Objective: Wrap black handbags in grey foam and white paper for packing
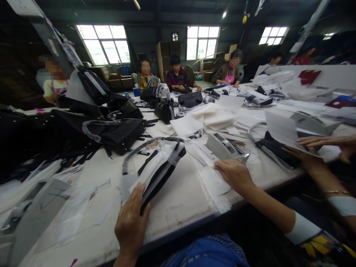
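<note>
My left hand point(132, 218) grips the near end of a black handbag point(164, 174), fingers on its pale wrapping and thumb along the dark side. The bag lies slantwise on the worktable, with its plastic-wrapped handle point(130, 157) looping out to the left. My right hand point(236, 176) is closed, fingertips pinched just in front of a grey tape dispenser point(222, 146). Whether a strip of tape or anything else is between those fingers cannot be made out. Clear plastic sheets point(215, 189) lie beneath and beside this hand.
Black bags point(122, 135) pile up at left. White sheets point(214, 115) are heaped mid-table. Another tape dispenser point(36, 218) stands front left. At right, a co-worker's hands point(311, 155) hold a white sheet over a black bag point(278, 148). Several people sit across the table.
</note>
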Available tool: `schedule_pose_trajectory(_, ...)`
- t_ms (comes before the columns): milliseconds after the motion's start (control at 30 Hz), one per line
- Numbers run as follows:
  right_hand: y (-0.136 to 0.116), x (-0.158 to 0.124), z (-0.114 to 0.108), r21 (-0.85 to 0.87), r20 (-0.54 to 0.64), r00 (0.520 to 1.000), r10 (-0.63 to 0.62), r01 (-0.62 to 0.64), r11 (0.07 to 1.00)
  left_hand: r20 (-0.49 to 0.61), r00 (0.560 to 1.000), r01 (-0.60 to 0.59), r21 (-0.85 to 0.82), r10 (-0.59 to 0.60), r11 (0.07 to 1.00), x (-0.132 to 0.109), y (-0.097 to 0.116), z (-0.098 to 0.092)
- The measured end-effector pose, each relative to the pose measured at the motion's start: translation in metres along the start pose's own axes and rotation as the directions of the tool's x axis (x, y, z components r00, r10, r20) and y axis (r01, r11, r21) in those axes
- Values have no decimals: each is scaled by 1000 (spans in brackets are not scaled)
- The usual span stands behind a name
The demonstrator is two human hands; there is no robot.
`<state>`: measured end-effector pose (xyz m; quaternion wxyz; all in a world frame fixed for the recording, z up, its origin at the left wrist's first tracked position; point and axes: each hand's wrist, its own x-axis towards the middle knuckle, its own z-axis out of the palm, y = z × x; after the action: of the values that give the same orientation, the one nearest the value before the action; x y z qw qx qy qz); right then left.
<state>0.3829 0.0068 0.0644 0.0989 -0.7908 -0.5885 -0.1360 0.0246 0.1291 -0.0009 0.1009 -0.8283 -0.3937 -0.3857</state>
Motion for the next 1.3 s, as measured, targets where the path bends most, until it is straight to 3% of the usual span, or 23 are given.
schedule_pose_trajectory(100,-22,-12,-6,69,19,998,-65,63,996,-14,1000,1,10,-1,1000,1,1,-1)
schedule_pose_trajectory(233,-35,-22,2,203,70,995,-78,62,977,-9,1000,-3,5,4,1000,1,2,-2)
schedule_pose_trajectory(500,-25,-6,17,461,270,963,0,-129,878,12,1000,9,-9,-9,1000,2,1,-2)
schedule_pose_trajectory(633,-39,-10,11,504,209,978,-30,-81,860,10,1000,24,-12,-24,1000,2,1,-2)
schedule_pose_trajectory(733,-66,-22,-1,615,141,976,-167,45,787,0,1000,23,-22,-23,1000,3,1,-3)
schedule_pose_trajectory(833,-93,-33,-10,756,235,869,-436,119,644,-1,1000,22,-16,-22,1000,4,2,-3)
schedule_pose_trajectory(867,-99,-34,-9,776,263,834,-485,116,620,3,1000,25,-11,-25,1000,4,2,-3)
schedule_pose_trajectory(900,-103,-34,-7,775,273,831,-485,109,622,7,1000,29,-7,-29,1000,4,2,-4)
schedule_pose_trajectory(1000,-107,-29,15,680,189,941,-280,81,729,15,999,39,-14,-39,999,3,2,-3)
schedule_pose_trajectory(1100,-110,-23,46,550,148,969,-200,87,830,25,999,44,-26,-43,999,2,1,-2)
schedule_pose_trajectory(1200,-118,-17,67,475,226,924,-308,171,863,24,999,41,-33,-40,999,0,0,-1)
schedule_pose_trajectory(1300,-131,-5,70,532,218,787,-578,400,746,18,999,29,-34,-29,999,1,1,-1)
